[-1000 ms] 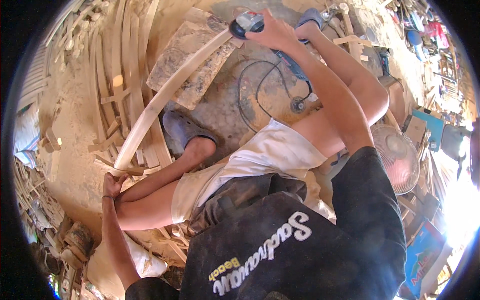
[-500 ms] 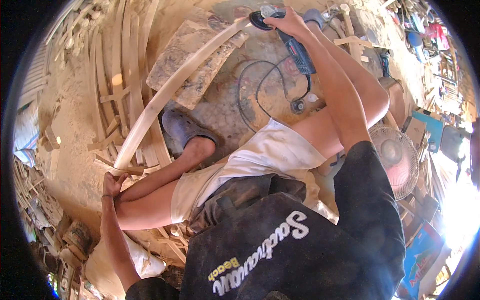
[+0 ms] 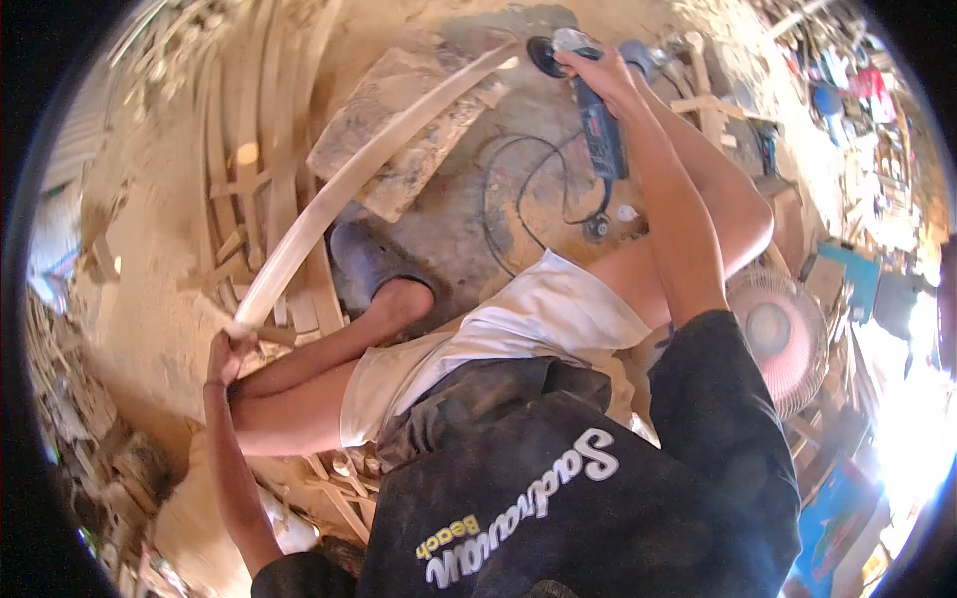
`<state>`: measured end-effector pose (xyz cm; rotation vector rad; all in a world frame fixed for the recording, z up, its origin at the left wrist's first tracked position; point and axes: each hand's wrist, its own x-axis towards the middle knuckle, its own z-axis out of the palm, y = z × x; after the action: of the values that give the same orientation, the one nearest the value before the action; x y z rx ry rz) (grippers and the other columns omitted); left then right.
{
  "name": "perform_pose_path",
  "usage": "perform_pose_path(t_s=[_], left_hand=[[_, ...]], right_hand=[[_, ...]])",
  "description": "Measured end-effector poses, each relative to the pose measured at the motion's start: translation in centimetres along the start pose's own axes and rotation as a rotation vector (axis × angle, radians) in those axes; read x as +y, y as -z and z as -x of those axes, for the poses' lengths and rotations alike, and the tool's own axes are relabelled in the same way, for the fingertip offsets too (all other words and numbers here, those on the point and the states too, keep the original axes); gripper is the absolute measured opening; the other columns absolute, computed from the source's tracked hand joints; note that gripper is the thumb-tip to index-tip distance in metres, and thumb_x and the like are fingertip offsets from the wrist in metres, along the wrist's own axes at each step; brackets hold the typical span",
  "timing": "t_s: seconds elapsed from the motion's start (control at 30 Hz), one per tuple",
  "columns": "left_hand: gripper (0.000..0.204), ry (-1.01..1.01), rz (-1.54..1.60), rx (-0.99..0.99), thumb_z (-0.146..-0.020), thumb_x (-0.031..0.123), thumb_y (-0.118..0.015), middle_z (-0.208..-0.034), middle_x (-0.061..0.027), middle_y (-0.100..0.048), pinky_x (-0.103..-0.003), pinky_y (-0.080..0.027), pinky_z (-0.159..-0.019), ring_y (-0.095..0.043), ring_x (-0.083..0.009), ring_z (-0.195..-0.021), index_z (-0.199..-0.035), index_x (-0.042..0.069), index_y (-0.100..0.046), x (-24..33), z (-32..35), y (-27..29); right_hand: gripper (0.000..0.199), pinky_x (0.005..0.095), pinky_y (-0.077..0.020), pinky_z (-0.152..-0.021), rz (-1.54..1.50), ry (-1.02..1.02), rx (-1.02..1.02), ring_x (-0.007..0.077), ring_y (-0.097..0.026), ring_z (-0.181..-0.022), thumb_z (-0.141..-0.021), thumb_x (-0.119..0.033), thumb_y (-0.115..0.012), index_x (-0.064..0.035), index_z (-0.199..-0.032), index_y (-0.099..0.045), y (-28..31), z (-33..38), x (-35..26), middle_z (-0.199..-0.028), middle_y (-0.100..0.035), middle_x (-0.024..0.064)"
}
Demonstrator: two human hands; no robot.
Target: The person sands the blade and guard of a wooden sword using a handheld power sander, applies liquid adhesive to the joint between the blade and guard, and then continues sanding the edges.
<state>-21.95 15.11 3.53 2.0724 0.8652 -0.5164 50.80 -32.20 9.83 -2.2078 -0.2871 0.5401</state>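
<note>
A long, curved wooden strip (image 3: 339,199) runs diagonally from my left hand up toward the far middle, lying across a rough, dusty slab (image 3: 419,164). My left hand (image 3: 231,356) is closed around its near end, beside my bent left leg. In my right hand (image 3: 598,75) is a blue angle grinder (image 3: 601,140), gripped near its head with the body pointing back toward me. The grinder's dark round disc (image 3: 543,57) sits just right of the strip's far end, with a small gap between them. Whether the disc is spinning cannot be told.
Several curved wooden pieces (image 3: 274,179) lie on the dusty floor at the left. The grinder's black cord (image 3: 488,189) loops over the floor between my legs. A round fan (image 3: 773,334) stands close by my right elbow. More wood scraps (image 3: 698,105) lie beyond my right leg.
My right hand has drawn the grinder slightly right and nearer, so its disc has come away from the strip's far end. My left hand still holds the near end.
</note>
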Motion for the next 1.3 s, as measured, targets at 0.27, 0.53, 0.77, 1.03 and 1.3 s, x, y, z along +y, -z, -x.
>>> perform_pose_path(t_s=[0.27,0.53,0.77,1.03,1.3], left_hand=[[0.077,0.005,-0.125,0.466,-0.113,0.067,-0.038,-0.087,-0.0265,-0.074,-0.053,-0.059,-0.08,-0.076,-0.0413,-0.086,-0.11,0.001,-0.077,14.4,-5.4,-4.8],[0.084,0.113,-0.145,0.257,-0.118,0.052,-0.021,-0.104,-0.0425,-0.068,-0.065,-0.051,-0.1,-0.064,-0.0611,-0.108,-0.097,-0.012,-0.072,19.8,-6.7,-8.6],[0.082,0.115,-0.183,0.267,-0.118,0.049,-0.023,-0.111,-0.0422,-0.069,-0.063,-0.052,-0.103,-0.066,-0.0595,-0.113,-0.101,-0.012,-0.074,16.5,-8.3,-9.8],[0.087,0.083,-0.125,0.383,-0.117,0.057,-0.025,-0.099,-0.043,-0.066,-0.064,-0.051,-0.095,-0.067,-0.0592,-0.106,-0.085,-0.011,-0.071,15.5,-7.3,-10.1],[0.081,0.14,-0.139,0.291,-0.117,0.049,-0.024,-0.105,-0.0422,-0.07,-0.063,-0.052,-0.102,-0.066,-0.0602,-0.11,-0.1,-0.011,-0.075,19.1,-6.3,-8.8]], right_hand=[[0.084,0.0468,-0.0618,-0.089,0.433,0.56,0.112,0.0419,-0.079,-0.099,-0.087,-0.047,-0.086,-0.0147,-0.155,-0.047,-6.8,11.3,-7.9,-0.103,-0.08,0.0219],[0.08,0.0529,-0.0625,-0.082,0.608,0.575,-0.402,0.0446,-0.078,-0.09,-0.091,-0.05,-0.079,-0.0151,-0.153,-0.043,-16.1,23.2,-15.3,-0.094,-0.077,0.0251],[0.082,0.0538,-0.0611,-0.079,0.626,0.658,-0.577,0.0446,-0.077,-0.088,-0.089,-0.048,-0.079,-0.0157,-0.155,-0.042,-21.1,26.3,-17.3,-0.092,-0.077,0.0239],[0.08,0.055,-0.0599,-0.07,0.562,0.783,-0.579,0.045,-0.076,-0.08,-0.09,-0.043,-0.081,-0.0133,-0.153,-0.042,-23.0,27.6,-17.4,-0.084,-0.076,0.023],[0.078,0.0554,-0.0608,-0.071,0.593,0.782,-0.579,0.0452,-0.076,-0.079,-0.09,-0.043,-0.081,-0.0129,-0.151,-0.044,-23.0,27.1,-16.9,-0.083,-0.076,0.0219]])
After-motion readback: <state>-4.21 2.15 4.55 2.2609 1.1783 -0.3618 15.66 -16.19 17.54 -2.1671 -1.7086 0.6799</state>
